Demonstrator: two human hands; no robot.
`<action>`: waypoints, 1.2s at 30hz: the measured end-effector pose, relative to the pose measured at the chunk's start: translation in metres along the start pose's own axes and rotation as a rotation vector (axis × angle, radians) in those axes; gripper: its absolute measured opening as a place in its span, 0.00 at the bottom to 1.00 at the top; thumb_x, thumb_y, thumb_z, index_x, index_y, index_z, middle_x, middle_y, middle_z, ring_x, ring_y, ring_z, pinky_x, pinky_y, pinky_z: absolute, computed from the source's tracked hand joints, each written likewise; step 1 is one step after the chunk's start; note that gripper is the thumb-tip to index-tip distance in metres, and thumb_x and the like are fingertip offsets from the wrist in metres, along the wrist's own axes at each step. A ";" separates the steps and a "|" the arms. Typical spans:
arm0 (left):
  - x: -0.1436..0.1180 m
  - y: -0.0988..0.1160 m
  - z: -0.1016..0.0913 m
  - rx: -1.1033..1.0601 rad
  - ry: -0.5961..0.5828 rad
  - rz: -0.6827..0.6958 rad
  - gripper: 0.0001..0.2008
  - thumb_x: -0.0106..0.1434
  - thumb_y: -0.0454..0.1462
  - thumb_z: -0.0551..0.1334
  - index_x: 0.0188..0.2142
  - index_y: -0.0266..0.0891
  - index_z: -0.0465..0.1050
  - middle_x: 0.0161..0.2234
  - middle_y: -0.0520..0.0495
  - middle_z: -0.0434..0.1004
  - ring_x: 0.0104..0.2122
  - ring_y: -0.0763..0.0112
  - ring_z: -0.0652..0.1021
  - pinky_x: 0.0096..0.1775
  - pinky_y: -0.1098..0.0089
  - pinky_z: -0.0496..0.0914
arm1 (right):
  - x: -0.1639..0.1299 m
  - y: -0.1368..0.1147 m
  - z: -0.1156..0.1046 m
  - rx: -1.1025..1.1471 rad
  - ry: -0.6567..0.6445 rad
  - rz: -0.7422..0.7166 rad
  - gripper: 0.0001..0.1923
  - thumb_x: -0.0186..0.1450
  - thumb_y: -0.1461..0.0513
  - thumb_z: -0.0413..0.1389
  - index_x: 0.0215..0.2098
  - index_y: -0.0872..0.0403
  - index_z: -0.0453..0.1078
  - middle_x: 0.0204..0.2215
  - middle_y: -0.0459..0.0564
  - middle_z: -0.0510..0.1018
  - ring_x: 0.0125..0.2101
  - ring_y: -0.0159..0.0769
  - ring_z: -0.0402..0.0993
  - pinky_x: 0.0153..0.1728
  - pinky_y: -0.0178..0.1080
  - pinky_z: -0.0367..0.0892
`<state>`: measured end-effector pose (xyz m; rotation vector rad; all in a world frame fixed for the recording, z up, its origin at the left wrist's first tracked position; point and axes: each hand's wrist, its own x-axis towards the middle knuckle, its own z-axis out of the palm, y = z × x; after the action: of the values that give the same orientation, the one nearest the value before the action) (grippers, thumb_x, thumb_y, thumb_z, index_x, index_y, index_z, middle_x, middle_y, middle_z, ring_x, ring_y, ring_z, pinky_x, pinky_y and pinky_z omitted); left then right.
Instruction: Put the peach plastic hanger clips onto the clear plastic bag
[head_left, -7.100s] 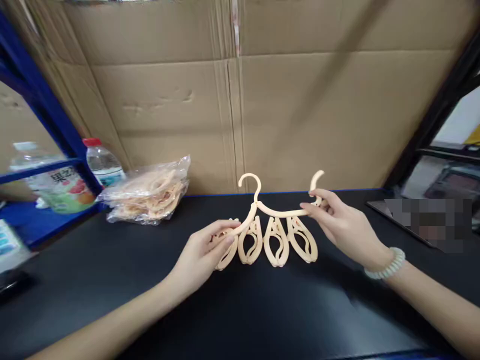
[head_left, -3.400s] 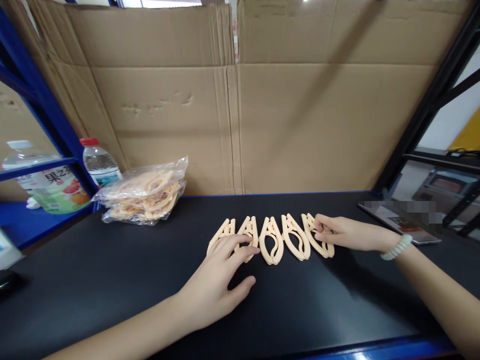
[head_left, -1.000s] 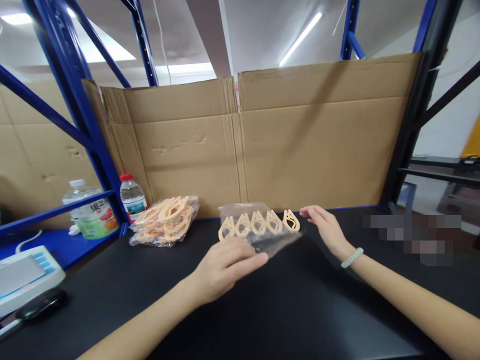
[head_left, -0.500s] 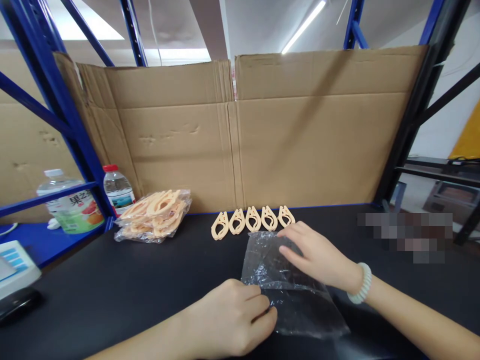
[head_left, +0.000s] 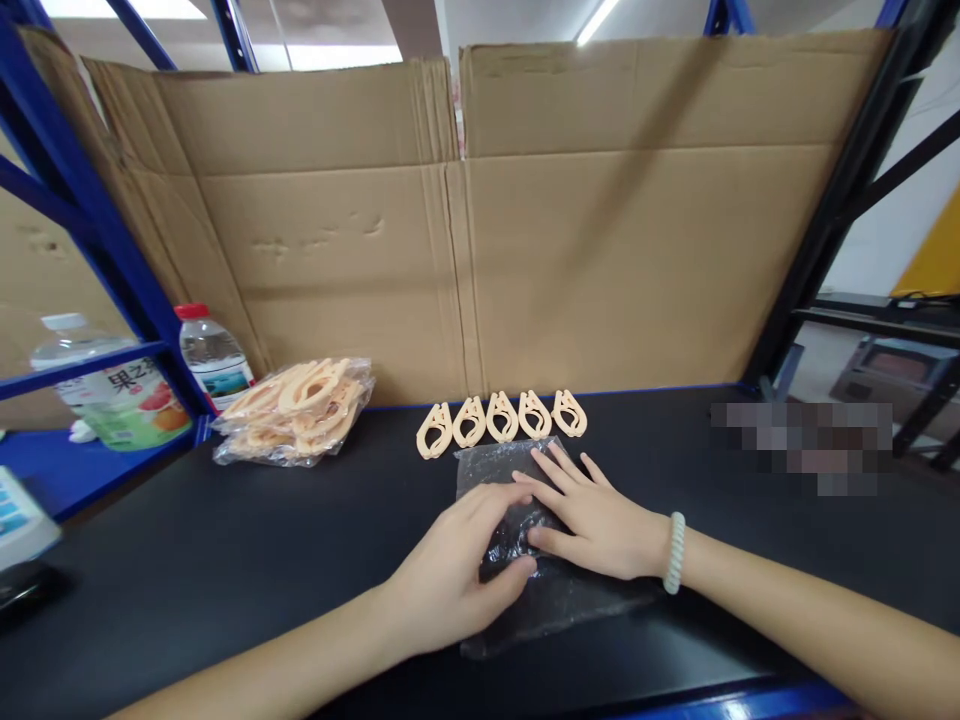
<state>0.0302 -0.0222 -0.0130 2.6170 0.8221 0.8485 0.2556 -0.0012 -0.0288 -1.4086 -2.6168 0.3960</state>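
A clear plastic bag [head_left: 562, 605] lies on the black tabletop in front of me. My right hand [head_left: 581, 515], fingers spread, rests flat on its upper part. Over the bag's left side is my left hand [head_left: 469, 565], its thumb apart from the extended fingers and nothing gripped. The fingertips of both hands come close together and hide part of the bag. Just beyond its far edge stands a row of several cream folded travel hangers [head_left: 502, 418]. To the left, more such hangers [head_left: 311, 395] are piled in clear wrapping.
A red-capped bottle [head_left: 217, 355] and a larger juice bottle [head_left: 127, 390] stand at the left by the blue rack post [head_left: 97, 200]. Cardboard [head_left: 600, 230] walls off the back. A white device [head_left: 22, 520] sits at the left edge; a blurred patch [head_left: 810, 440] lies right.
My left hand has opened from its closed grip on the bag and moved up. My right hand has come down and spread flat on the bag. The view has tilted down.
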 end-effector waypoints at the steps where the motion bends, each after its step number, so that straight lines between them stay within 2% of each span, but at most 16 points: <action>1: -0.002 -0.003 0.003 -0.024 -0.038 -0.001 0.27 0.62 0.35 0.62 0.60 0.43 0.59 0.56 0.40 0.71 0.55 0.58 0.73 0.55 0.55 0.70 | -0.001 -0.001 0.001 -0.003 -0.005 0.003 0.42 0.67 0.37 0.41 0.71 0.47 0.43 0.71 0.60 0.36 0.68 0.59 0.26 0.62 0.68 0.32; 4: -0.008 -0.009 0.010 -0.034 -0.125 0.004 0.33 0.62 0.33 0.62 0.64 0.43 0.52 0.61 0.39 0.64 0.59 0.57 0.69 0.59 0.54 0.68 | -0.003 -0.003 0.001 -0.016 -0.015 0.018 0.45 0.64 0.35 0.44 0.71 0.47 0.42 0.71 0.61 0.36 0.68 0.62 0.26 0.62 0.69 0.32; 6: -0.011 -0.011 0.012 0.000 -0.174 0.006 0.34 0.62 0.34 0.61 0.64 0.42 0.50 0.61 0.38 0.64 0.60 0.56 0.68 0.59 0.52 0.67 | -0.005 -0.002 -0.004 -0.004 -0.034 0.025 0.48 0.62 0.34 0.47 0.71 0.46 0.42 0.71 0.61 0.36 0.68 0.63 0.26 0.61 0.69 0.31; 8: -0.011 -0.010 0.012 0.040 -0.207 0.014 0.32 0.64 0.34 0.60 0.64 0.42 0.49 0.61 0.37 0.64 0.60 0.55 0.68 0.60 0.48 0.65 | -0.004 0.004 -0.013 0.029 -0.029 0.020 0.45 0.64 0.36 0.47 0.71 0.47 0.44 0.71 0.59 0.36 0.68 0.62 0.28 0.62 0.68 0.35; 9: -0.011 -0.010 0.012 0.058 -0.214 0.023 0.31 0.65 0.35 0.60 0.64 0.41 0.49 0.61 0.37 0.64 0.61 0.55 0.67 0.61 0.47 0.63 | -0.002 0.010 -0.018 0.042 0.008 0.006 0.42 0.66 0.38 0.46 0.70 0.48 0.47 0.71 0.58 0.37 0.69 0.59 0.31 0.63 0.66 0.38; 11: -0.010 -0.008 0.011 0.085 -0.210 0.053 0.29 0.66 0.34 0.58 0.64 0.42 0.49 0.62 0.38 0.64 0.62 0.56 0.65 0.63 0.46 0.59 | 0.004 0.030 -0.029 0.011 0.166 -0.024 0.32 0.71 0.45 0.44 0.68 0.51 0.54 0.71 0.56 0.42 0.69 0.53 0.35 0.65 0.60 0.44; 13: -0.009 -0.007 0.010 0.099 -0.195 0.097 0.27 0.67 0.33 0.58 0.63 0.43 0.52 0.60 0.40 0.66 0.62 0.59 0.66 0.64 0.47 0.57 | 0.013 0.058 -0.036 -0.116 0.349 -0.016 0.25 0.72 0.56 0.44 0.66 0.51 0.59 0.70 0.54 0.48 0.69 0.51 0.37 0.65 0.57 0.47; 14: -0.009 -0.007 0.010 0.105 -0.187 0.120 0.25 0.67 0.33 0.58 0.61 0.43 0.55 0.59 0.41 0.67 0.60 0.60 0.67 0.64 0.48 0.57 | 0.018 0.073 -0.038 -0.202 0.397 0.017 0.25 0.70 0.61 0.45 0.66 0.51 0.59 0.70 0.54 0.49 0.69 0.51 0.36 0.64 0.58 0.48; 16: -0.008 -0.007 0.011 0.121 -0.158 0.163 0.21 0.67 0.34 0.59 0.58 0.43 0.60 0.56 0.43 0.70 0.57 0.60 0.70 0.62 0.51 0.61 | 0.027 0.101 -0.038 -0.346 0.360 0.106 0.33 0.65 0.72 0.45 0.67 0.48 0.57 0.70 0.55 0.48 0.69 0.55 0.34 0.63 0.61 0.49; 18: -0.008 -0.008 0.012 0.144 -0.114 0.189 0.16 0.68 0.36 0.59 0.54 0.42 0.64 0.53 0.43 0.73 0.54 0.60 0.72 0.57 0.55 0.68 | 0.034 0.120 -0.036 -0.418 0.246 0.161 0.43 0.59 0.78 0.44 0.68 0.45 0.53 0.71 0.55 0.44 0.69 0.57 0.34 0.61 0.60 0.52; 20: -0.008 -0.009 0.014 0.163 -0.070 0.202 0.12 0.69 0.37 0.59 0.51 0.42 0.66 0.51 0.44 0.74 0.50 0.61 0.74 0.51 0.59 0.72 | 0.038 0.129 -0.035 -0.449 0.164 0.153 0.48 0.55 0.81 0.42 0.69 0.42 0.52 0.71 0.54 0.43 0.69 0.57 0.35 0.61 0.59 0.54; 22: -0.008 -0.010 0.014 0.173 -0.053 0.206 0.09 0.70 0.38 0.58 0.49 0.41 0.67 0.49 0.44 0.75 0.47 0.62 0.76 0.48 0.61 0.73 | 0.040 0.130 -0.036 -0.472 0.136 0.113 0.50 0.54 0.82 0.41 0.68 0.41 0.52 0.71 0.53 0.44 0.69 0.56 0.36 0.61 0.57 0.55; 26: -0.008 -0.009 0.015 0.183 -0.052 0.206 0.09 0.69 0.38 0.58 0.48 0.41 0.68 0.48 0.44 0.75 0.45 0.63 0.77 0.46 0.63 0.73 | 0.042 0.125 -0.040 -0.473 0.143 0.070 0.47 0.55 0.81 0.40 0.66 0.41 0.57 0.71 0.51 0.47 0.69 0.53 0.37 0.60 0.57 0.56; 31: -0.009 -0.011 0.017 0.183 -0.057 0.212 0.08 0.70 0.36 0.57 0.48 0.41 0.67 0.49 0.44 0.75 0.45 0.62 0.76 0.45 0.62 0.73 | 0.043 0.123 -0.046 -0.314 0.089 -0.017 0.35 0.62 0.76 0.44 0.64 0.47 0.60 0.71 0.50 0.46 0.69 0.51 0.35 0.62 0.58 0.52; 36: -0.008 -0.012 0.019 0.183 -0.068 0.216 0.09 0.70 0.36 0.56 0.49 0.42 0.67 0.49 0.44 0.74 0.45 0.62 0.75 0.45 0.62 0.72 | 0.045 0.122 -0.046 -0.220 0.063 -0.048 0.31 0.61 0.74 0.47 0.62 0.50 0.60 0.66 0.52 0.59 0.69 0.48 0.42 0.62 0.53 0.54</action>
<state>0.0309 -0.0189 -0.0369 2.9188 0.6344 0.7647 0.3396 0.1078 -0.0208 -1.3904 -2.7043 0.0572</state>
